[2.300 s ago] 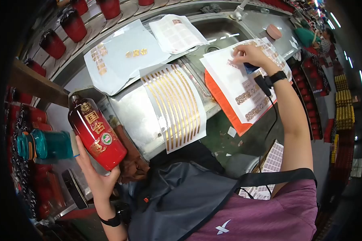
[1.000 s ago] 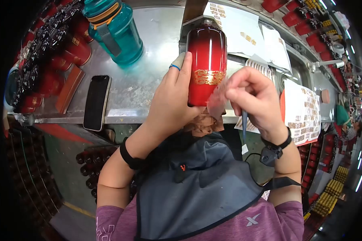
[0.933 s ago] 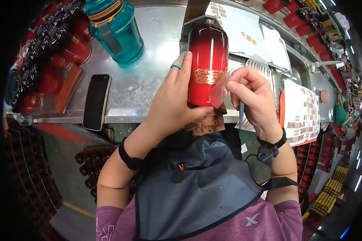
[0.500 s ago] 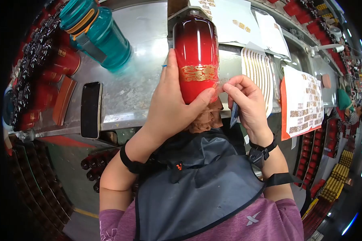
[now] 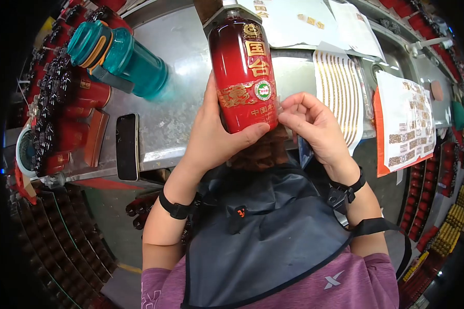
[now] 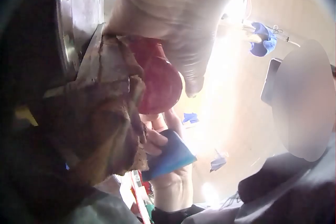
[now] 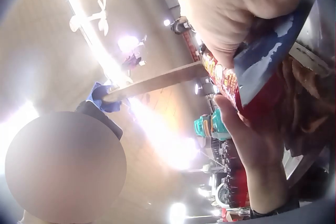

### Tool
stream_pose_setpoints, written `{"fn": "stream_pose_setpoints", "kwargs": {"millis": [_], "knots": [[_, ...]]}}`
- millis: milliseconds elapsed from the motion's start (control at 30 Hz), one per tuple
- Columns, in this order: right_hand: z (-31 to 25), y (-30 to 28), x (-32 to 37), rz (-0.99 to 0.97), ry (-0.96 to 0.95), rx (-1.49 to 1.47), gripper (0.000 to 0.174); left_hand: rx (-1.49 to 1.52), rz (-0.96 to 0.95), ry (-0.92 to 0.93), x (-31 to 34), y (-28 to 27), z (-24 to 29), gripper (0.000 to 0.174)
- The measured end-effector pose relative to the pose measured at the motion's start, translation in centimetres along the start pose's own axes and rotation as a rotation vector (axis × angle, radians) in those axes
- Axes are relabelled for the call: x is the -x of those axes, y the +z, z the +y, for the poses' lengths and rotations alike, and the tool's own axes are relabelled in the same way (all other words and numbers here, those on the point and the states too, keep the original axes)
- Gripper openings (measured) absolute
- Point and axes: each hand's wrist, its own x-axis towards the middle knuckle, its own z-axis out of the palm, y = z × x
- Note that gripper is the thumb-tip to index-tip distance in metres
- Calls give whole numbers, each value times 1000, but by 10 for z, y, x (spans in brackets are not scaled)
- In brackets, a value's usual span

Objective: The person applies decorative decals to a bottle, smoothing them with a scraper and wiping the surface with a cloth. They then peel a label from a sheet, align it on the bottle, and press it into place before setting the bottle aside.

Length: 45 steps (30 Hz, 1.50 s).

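Note:
A glossy red bottle [image 5: 237, 62], dark toward its neck, carries gold characters, a green-and-white round emblem [image 5: 263, 90] and a gold cloud-pattern decal [image 5: 235, 95] round its lower part. My left hand [image 5: 206, 131] grips the bottle's lower left side, its thumb across the lower front. At the lower right side, thumb and fingertips of my right hand [image 5: 314, 123] meet right at the glass. A flat blue scraper [image 7: 273, 45] is tucked in that same hand; its blade also shows in the left wrist view. Beneath the bottle lies a crumpled brown cloth [image 5: 260, 154].
A teal water bottle [image 5: 134, 64] and a black phone [image 5: 127, 147] are on the metal counter [image 5: 178, 98] to the left. To the right are a sheet of gold strips [image 5: 340, 92] and a decal sheet [image 5: 404, 110] on an orange folder. A sink and tap [image 5: 428, 45] are behind.
My right hand has come from the decal sheet to the bottle with clear film. The bottle has turned in my left hand, bringing its gold characters to the front.

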Motion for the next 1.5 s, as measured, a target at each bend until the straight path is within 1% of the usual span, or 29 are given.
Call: {"fn": "stream_pose_setpoints", "kwargs": {"millis": [67,100,133,200,233,267,333,467,533,600,667,700,733,767,833,900,967,1000,1067,1100,1167,1200,1267,1300,1333,1367,1400,1467,1500], "knots": [[-1,-5,-2,33,41,-39,24,-25,-8,-30,0,-2,3,104],[-1,-11,-5,18,92,-35,33,-32,-7,-35,0,-4,5,104],[0,-9,-6,11,93,-41,33,-14,-29,-58,-1,-6,7,104],[-4,-2,-9,63,40,-39,39,-1,-48,-84,0,-7,4,104],[-5,1,-10,39,59,-58,45,8,-23,-60,1,-5,-3,103],[-3,2,-11,36,60,-60,45,17,3,-34,2,-5,-6,101],[2,2,-12,13,21,-11,48,51,-4,-46,0,-7,-7,99],[1,9,-11,11,5,-33,49,83,-39,-63,-1,-12,-3,92],[-6,13,-10,41,47,-49,50,84,-42,-68,-1,-13,-1,92],[-3,14,-10,50,27,-51,47,84,-43,-72,2,-15,-2,93],[0,15,-9,59,9,-52,45,-32,47,-1,9,-15,-7,97],[1,15,-8,94,-21,17,39,-31,51,-3,11,-15,-5,97],[2,15,-7,129,-51,87,33,-116,95,34,13,-14,-3,98],[3,14,-8,127,-48,92,33,-202,140,72,14,-14,-1,100],[3,14,-9,94,-78,65,22,-203,151,92,15,-12,-2,100],[-1,13,-10,79,-60,63,20,-203,162,114,16,-10,-1,100],[-3,12,-11,60,-41,63,19,-282,193,174,17,-10,2,95],[-3,11,-11,48,-44,64,18,-277,200,173,18,-10,5,95],[-3,12,-10,30,-44,72,18,-348,247,226,20,-11,12,78],[-4,13,-10,34,-46,68,18,-345,258,223,21,-12,14,78],[-5,15,-10,30,-47,71,17,-427,270,264,23,-14,16,56],[-6,16,-10,34,-40,84,17,-424,281,260,23,-14,15,56],[-7,14,-10,31,-32,104,16,-493,294,365,20,-15,11,47],[-7,12,-10,24,-40,119,13,-491,305,360,22,-15,12,47],[-8,9,-11,18,-50,135,11,-444,291,298,23,-14,13,48],[-13,6,-11,48,-46,228,11,-395,277,236,24,-12,14,49],[-16,0,-13,87,-42,291,25,-389,286,231,25,-10,12,49],[-24,-19,-21,49,-53,165,36,-200,278,112,26,-3,7,55],[-32,-22,-24,38,-47,150,39,-191,286,108,26,-1,4,55]]}}
